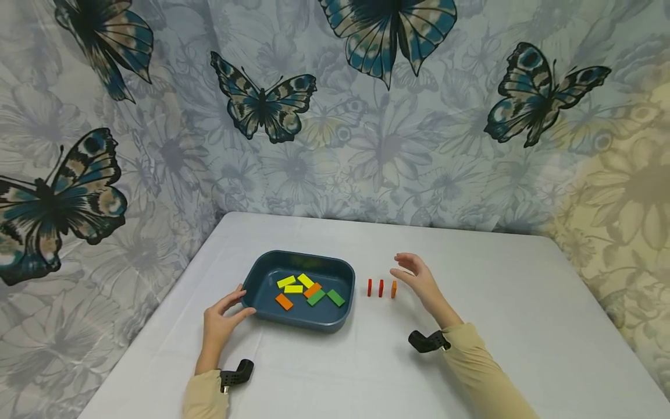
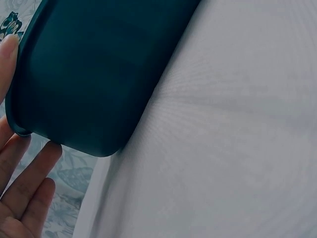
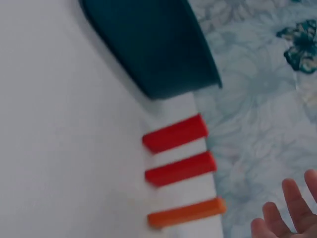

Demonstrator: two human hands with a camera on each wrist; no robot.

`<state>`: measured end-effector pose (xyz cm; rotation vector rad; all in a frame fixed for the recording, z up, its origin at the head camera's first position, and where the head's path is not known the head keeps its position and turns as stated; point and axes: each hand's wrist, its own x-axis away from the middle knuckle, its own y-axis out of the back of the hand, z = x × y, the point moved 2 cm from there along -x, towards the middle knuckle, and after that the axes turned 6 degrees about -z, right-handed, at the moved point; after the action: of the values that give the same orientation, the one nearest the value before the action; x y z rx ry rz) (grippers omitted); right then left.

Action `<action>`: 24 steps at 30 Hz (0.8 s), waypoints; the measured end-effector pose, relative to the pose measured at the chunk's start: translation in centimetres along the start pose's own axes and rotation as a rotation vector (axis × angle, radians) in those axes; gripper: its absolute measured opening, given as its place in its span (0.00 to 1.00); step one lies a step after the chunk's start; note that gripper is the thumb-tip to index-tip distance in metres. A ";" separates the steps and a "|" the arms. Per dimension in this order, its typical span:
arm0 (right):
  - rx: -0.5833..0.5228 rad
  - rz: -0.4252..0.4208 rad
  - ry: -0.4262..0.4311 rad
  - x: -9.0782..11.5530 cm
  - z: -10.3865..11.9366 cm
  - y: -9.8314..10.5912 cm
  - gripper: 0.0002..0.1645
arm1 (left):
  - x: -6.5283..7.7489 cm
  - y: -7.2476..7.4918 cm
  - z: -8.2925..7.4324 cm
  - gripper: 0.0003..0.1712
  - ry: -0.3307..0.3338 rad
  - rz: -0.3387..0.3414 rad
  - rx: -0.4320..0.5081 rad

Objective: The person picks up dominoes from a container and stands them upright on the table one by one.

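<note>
A dark blue-green basin (image 1: 335, 319) stands on the table with yellow, orange and green domino-like blocks lying flat inside. My left hand (image 1: 218, 322) rests against its left end, with thumb and fingertips at the rim and outer wall. To the right of the basin, two red blocks (image 1: 381, 288) and an orange block (image 1: 394, 289) stand upright in a spaced row. My right hand (image 1: 425, 286) hovers just right of the orange block, holding nothing, its fingers loosely extended. In the right wrist view, a gap separates the fingers from the orange block (image 3: 185, 213).
A white cloth covers the table (image 1: 471, 262). Behind it and on both sides hangs butterfly-patterned fabric (image 1: 387, 157). Each wrist wears a black camera, one on the left (image 1: 238, 372) and one on the right (image 1: 426, 341).
</note>
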<state>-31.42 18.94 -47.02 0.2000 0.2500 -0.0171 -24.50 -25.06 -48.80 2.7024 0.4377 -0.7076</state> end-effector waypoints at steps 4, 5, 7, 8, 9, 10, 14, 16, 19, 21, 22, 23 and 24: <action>-0.031 0.036 0.033 0.7 5.6 -1.9 0.27 | 0.1 0.5 0.0 0.25 -0.004 -0.012 -0.013; -0.036 0.041 0.049 0.7 6.5 -2.4 0.26 | 0.1 0.7 -0.1 0.25 -0.006 -0.017 -0.015; -0.043 0.053 0.082 0.8 8.2 -3.4 0.23 | 0.2 1.0 -0.2 0.25 -0.009 -0.023 -0.018; -0.045 0.055 0.089 0.8 8.9 -3.9 0.22 | 0.2 1.0 -0.2 0.25 -0.008 -0.025 -0.020; -0.049 0.058 0.104 0.7 9.2 -4.3 0.21 | 0.3 1.0 -0.2 0.25 -0.005 -0.027 -0.019; -0.049 0.057 0.116 0.6 9.5 -4.7 0.20 | 0.3 1.0 -0.2 0.25 0.001 -0.027 -0.015; -0.038 0.058 0.144 0.3 10.3 -6.4 0.17 | 0.4 0.7 -0.2 0.24 0.031 -0.029 -0.006; -0.030 0.062 0.154 0.2 10.5 -7.4 0.16 | 0.4 0.5 -0.3 0.23 0.034 -0.029 -0.002; -0.028 0.086 0.166 0.2 10.6 -8.9 0.14 | 0.3 0.3 -0.3 0.23 0.021 -0.027 0.005; -0.025 0.117 0.176 0.3 10.6 -9.9 0.15 | 0.2 0.1 -0.3 0.23 0.004 -0.018 0.010; -0.023 0.131 0.183 0.3 10.6 -10.4 0.15 | 0.2 0.0 -0.3 0.23 -0.005 -0.013 0.010; -0.018 0.144 0.189 0.3 10.5 -10.9 0.15 | 0.1 0.0 -0.3 0.23 -0.012 -0.009 0.014; -0.015 0.155 0.195 0.3 10.4 -11.3 0.15 | 0.1 -0.1 -0.3 0.23 -0.020 -0.005 0.016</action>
<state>-29.04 5.80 -39.40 0.2060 0.4278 0.1582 -24.34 -24.81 -48.70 2.7075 0.4364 -0.7414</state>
